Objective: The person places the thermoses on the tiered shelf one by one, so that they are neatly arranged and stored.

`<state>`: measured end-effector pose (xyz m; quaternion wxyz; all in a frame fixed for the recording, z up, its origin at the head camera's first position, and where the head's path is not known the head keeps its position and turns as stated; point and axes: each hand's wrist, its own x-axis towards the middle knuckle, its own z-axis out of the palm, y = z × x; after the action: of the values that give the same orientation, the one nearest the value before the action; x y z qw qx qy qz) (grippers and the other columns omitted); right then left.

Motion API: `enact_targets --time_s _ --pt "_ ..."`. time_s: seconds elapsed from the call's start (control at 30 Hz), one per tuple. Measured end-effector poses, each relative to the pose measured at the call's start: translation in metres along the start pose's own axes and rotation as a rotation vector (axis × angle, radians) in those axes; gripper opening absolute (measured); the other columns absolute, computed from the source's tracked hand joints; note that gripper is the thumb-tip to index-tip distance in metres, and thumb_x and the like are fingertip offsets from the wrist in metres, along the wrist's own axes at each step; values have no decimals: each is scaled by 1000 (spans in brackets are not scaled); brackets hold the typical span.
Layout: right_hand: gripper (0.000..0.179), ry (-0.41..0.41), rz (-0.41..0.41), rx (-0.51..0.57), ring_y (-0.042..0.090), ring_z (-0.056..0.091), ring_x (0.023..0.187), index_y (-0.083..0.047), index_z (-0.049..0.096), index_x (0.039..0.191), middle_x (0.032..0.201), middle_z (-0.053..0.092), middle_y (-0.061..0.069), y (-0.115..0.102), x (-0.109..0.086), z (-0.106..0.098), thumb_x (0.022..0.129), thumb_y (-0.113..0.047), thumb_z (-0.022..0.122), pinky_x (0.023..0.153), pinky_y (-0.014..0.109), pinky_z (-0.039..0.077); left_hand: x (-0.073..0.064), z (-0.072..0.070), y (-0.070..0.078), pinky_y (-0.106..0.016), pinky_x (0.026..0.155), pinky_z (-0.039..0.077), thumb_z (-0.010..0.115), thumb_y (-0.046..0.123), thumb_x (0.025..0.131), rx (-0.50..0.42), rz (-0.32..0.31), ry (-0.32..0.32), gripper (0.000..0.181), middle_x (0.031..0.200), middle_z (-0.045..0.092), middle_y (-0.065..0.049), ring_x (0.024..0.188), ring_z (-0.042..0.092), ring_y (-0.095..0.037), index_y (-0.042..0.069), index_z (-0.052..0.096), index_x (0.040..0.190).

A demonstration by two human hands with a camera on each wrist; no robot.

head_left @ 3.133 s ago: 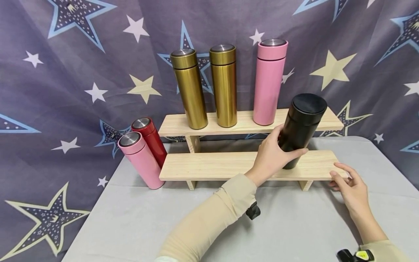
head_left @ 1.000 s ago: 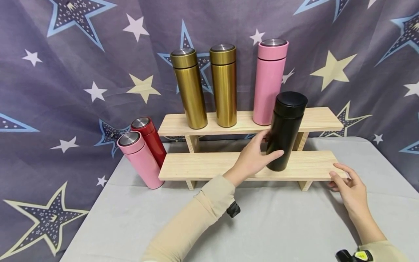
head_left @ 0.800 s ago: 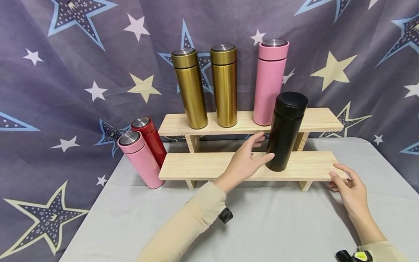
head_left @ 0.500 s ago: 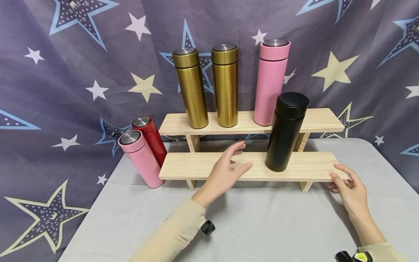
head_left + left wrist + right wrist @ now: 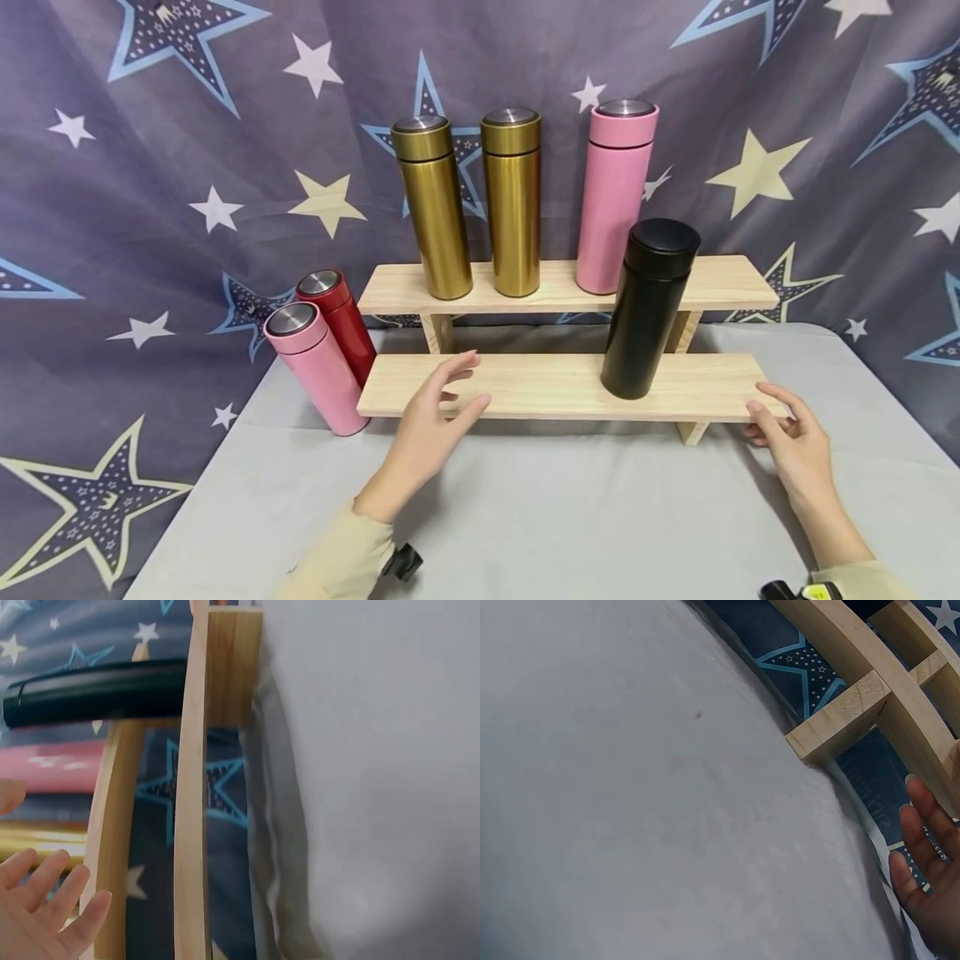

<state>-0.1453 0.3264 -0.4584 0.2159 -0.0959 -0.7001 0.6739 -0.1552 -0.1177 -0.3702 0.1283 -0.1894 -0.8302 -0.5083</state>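
Nearest, at bottom of head view: beige L sleeve (image 5: 337,550) w/ small blk device (image 5: 403,563) at the wrist; beige R sleeve (image 5: 858,581) opp. side. Under both, table (image 5: 585,508) w/ lt gray cloth.

L hand (image 5: 431,425) is empty, grip released: fingers extended, thumb apart, by L part of lower board (image 5: 540,387), near its front edge; L wrist view also shows fingers spread, nothing held. R hand (image 5: 798,450) lightly pinches R end of same board, index over the end, thumb at front edge; R wrist view has other fingers loose below it.

Blk btl (image 5: 648,312) stands upright on lower board, R of ctr, well apart from L hand. Off the board's L end, on the cloth: short pink btl (image 5: 322,375), w/ red btl (image 5: 345,325) just behind; can't tell if they touch.

Upper board (image 5: 723,283) is higher & behind. On it, L to R: 1st gold btl (image 5: 435,212), 2nd gold btl (image 5: 516,208), tall pink btl (image 5: 615,204), all upright, silver-topped; blk btl overlaps the pink's base in view.

Farthest: purple-gray backdrop (image 5: 247,142) w/ star print.
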Motion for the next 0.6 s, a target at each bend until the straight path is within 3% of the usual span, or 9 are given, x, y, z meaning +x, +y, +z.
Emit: enact_targets --time_s 0.33,0.6 --pt "29 0 9 -18 1 64 59 -28 65 119 68 69 -10 1 0 -1 95 -12 68 56 14 50 -25 -43 -20 -41 92 48 74 21 91 62 -21 82 50 134 59 3 123 53 -13 18 55 137" --pt "29 0 11 -16 1 64 59 -28 66 119 69 69 -11 1 0 0 95 -12 68 56 14 49 -45 -71 -40 -37 92 46 72 22 93 156 -90 149 47 132 61 1 118 55 -14 18 56 137"
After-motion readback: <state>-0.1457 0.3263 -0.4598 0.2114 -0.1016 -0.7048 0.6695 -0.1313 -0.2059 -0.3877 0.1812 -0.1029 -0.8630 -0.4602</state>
